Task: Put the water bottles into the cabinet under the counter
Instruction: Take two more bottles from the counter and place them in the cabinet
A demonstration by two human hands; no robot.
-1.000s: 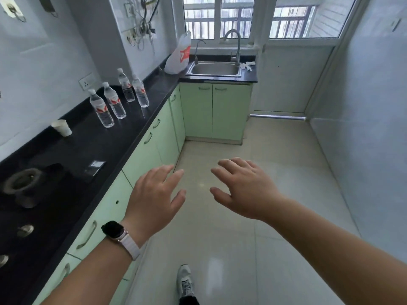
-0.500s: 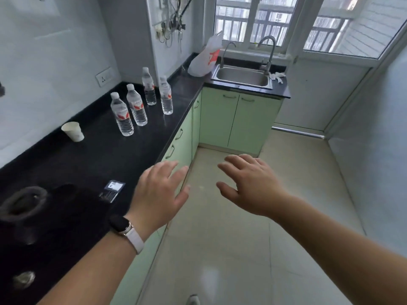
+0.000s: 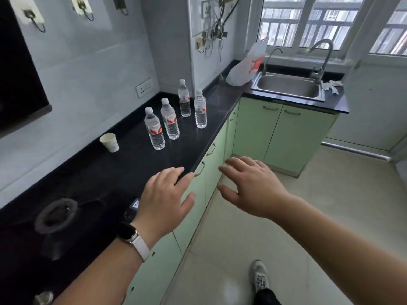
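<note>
Several clear water bottles with red-and-white labels stand upright on the black counter (image 3: 123, 164): the nearest bottle (image 3: 154, 129), one beside it (image 3: 169, 119), and two farther back (image 3: 184, 98) (image 3: 200, 108). Pale green cabinet doors (image 3: 214, 164) under the counter are all closed. My left hand (image 3: 165, 201), with a watch on its wrist, hovers over the counter's front edge, fingers spread and holding nothing. My right hand (image 3: 251, 186) floats open in front of the cabinet doors, also holding nothing. Both hands are well short of the bottles.
A white paper cup (image 3: 109, 142) stands left of the bottles. A gas burner (image 3: 56, 215) and a small card (image 3: 134, 204) lie on the near counter. A plastic bag (image 3: 246, 66) leans by the steel sink (image 3: 288, 86). Tiled floor (image 3: 308, 216) opens to the right.
The view has moved forward along the counter, so the bottles look nearer. Both hands stay open and outstretched; the left now hangs over the counter edge.
</note>
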